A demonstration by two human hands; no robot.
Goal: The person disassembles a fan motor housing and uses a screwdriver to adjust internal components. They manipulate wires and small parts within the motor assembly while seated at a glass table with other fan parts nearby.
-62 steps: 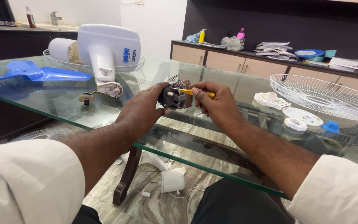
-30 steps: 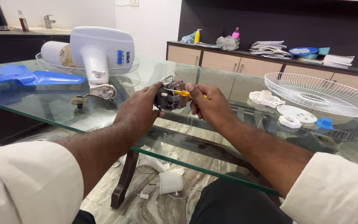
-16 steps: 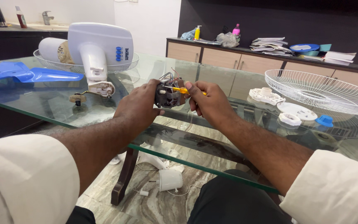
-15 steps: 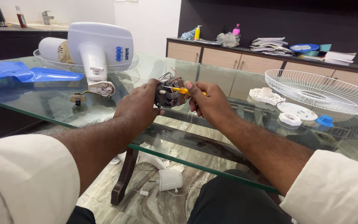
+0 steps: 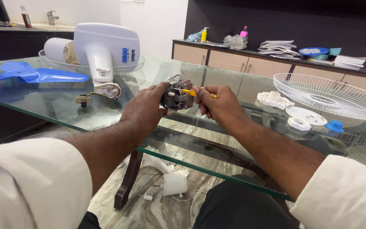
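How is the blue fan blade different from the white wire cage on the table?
The blue fan blade is solid plastic with flat, wide paddles; the white wire cage is thin wires you can see through. The blade lies at the far left of the glass table, the cage at the far right. The blade is blue, the cage white. Both rest on the glass, away from the left hand and right hand.

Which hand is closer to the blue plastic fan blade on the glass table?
The left hand. It grips the small fan motor over the table's middle, on the side toward the blue plastic fan blade at far left. The right hand, holding the yellow-handled screwdriver, is beyond the motor, farther away.
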